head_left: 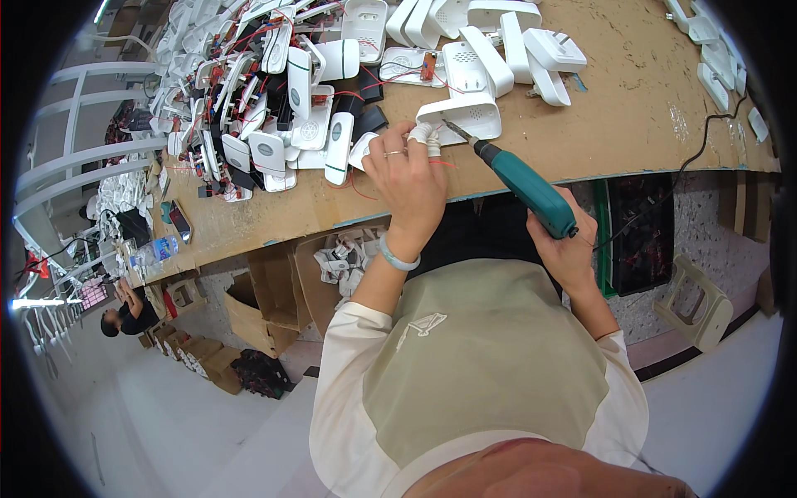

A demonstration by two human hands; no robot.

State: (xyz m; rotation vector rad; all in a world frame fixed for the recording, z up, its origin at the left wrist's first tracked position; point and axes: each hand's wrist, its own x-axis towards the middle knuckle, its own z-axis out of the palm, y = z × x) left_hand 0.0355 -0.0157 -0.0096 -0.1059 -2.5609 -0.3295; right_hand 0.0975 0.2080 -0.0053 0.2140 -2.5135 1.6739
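My left hand [407, 178] rests on the wooden workbench [639, 100], its taped fingertips pressing down a white plastic housing [462, 116] near the front edge. My right hand [567, 241] grips a teal electric screwdriver [525, 184] below the bench edge. The screwdriver's thin bit [455, 133] points up-left at the lower edge of that white housing, beside my left fingertips. A thin red wire lies next to my left hand.
A big heap of white housings, black parts and red wires [274, 91] fills the bench's left side; more white shells [506, 46] lie behind. Cardboard boxes [274, 299] stand under the bench, a plastic stool [693, 303] at right. Another person [124, 315] crouches far left.
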